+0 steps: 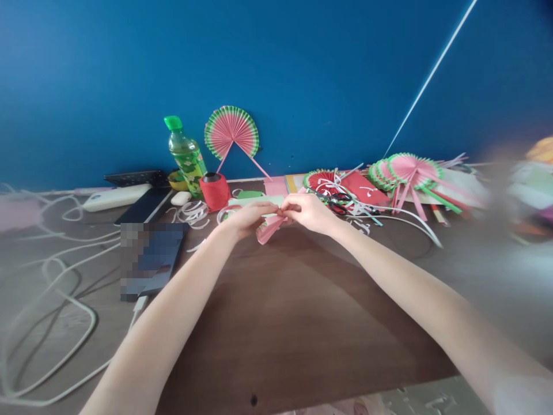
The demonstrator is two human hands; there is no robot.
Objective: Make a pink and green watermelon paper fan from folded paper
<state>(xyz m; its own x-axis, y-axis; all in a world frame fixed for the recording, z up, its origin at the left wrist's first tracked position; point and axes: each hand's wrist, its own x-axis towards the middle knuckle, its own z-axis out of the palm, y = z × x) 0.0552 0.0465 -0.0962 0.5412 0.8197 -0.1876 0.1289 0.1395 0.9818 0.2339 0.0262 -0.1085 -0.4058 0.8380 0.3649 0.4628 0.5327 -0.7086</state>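
Observation:
Both my hands meet over the far middle of a dark brown table (276, 311). My left hand (248, 218) and my right hand (307, 211) are closed, pinching a folded pink pleated paper (268, 229) between them; it hangs down toward the table. A red spool of thread (215, 190) stands just left of my left hand. Scissors with red and black handles (341, 203) lie just right of my right hand among white paper strips.
A finished pink-and-green paper fan (232, 132) leans on the blue wall. More paper fans (408, 170) pile at the right. A green bottle (186, 154), a phone (151, 259), a power strip (114, 197) and white cables (52, 300) sit at the left.

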